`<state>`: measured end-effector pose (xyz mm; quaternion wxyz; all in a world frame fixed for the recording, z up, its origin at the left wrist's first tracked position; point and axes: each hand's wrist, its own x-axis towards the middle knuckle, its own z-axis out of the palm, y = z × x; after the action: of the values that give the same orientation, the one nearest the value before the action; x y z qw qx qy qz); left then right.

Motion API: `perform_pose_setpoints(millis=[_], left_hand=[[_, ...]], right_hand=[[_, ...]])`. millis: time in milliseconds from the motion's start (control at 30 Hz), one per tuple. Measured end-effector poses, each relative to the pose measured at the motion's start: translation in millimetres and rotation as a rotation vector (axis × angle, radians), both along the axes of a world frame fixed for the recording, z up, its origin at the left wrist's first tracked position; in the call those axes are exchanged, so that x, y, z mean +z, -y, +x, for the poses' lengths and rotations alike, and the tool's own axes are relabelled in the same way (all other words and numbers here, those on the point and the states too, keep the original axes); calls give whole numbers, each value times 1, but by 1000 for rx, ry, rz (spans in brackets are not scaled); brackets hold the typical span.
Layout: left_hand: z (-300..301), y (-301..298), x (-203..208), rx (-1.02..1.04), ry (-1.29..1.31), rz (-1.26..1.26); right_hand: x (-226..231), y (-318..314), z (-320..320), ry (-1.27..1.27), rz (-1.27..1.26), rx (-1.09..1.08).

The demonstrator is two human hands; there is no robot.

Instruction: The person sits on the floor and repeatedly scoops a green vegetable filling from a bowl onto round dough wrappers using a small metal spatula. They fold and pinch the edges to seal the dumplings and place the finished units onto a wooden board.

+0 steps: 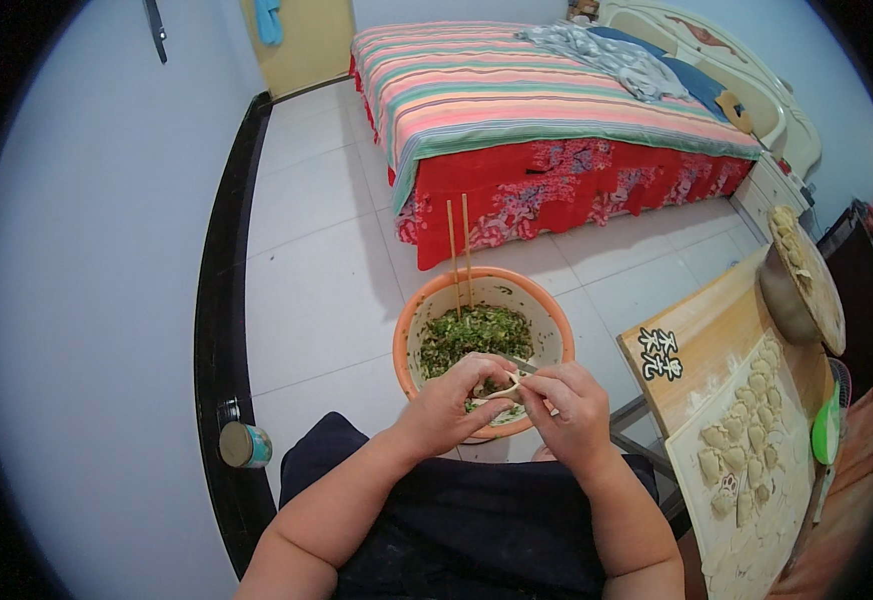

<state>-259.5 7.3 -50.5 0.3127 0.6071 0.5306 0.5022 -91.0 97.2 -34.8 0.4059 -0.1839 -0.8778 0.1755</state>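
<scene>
Both hands up over the near side of the basin, fingers pinched on one piece; left hand [461, 400] grips the dough wrapper [504, 393] from the left, thumb below and fingers curled over; right hand [568, 405] pinches its right edge between thumb and fingertips, other fingers bent; wrapper is partly folded, a bit of dark green showing inside; thin grey strip [524, 366] by the fingertips, mostly hidden, can't tell what it is or which hand has it; orange-rimmed basin [399, 345] sits beyond the lap, chopped green filling [476, 335] inside; two chopsticks [465, 240] stand upright in it at the far side; wooden table [711, 335] to the right, white mat [684, 452] on it; shaped dumplings [756, 410] grouped on the mat, flat dough rounds [756, 550] at its near end; round board [824, 290] with more dumplings rests on a metal pot [788, 300] at the table's far end; green bowl [824, 425] just beside the mat; lidded jar [244, 445] by the left wall; bed [506, 90] with striped cover and red skirt beyond the basin.
</scene>
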Motion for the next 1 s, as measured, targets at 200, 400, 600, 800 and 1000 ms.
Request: perform_pose_setpoints(millis=[200, 400, 600, 800, 1000], left_hand=[[-2, 0, 2, 22, -28, 51], [-1, 0, 1, -4, -229, 138], [3, -1, -2, 43, -85, 127], [-1, -2, -2, 29, -253, 242], [4, -3, -1, 46, -154, 186]], right_hand=[[1, 2, -2, -50, 5, -41], [2, 1, 0, -20, -7, 41], [2, 6, -2, -41, -63, -26], [2, 3, 0, -36, -8, 6], [-5, 6, 4, -107, -343, -16]])
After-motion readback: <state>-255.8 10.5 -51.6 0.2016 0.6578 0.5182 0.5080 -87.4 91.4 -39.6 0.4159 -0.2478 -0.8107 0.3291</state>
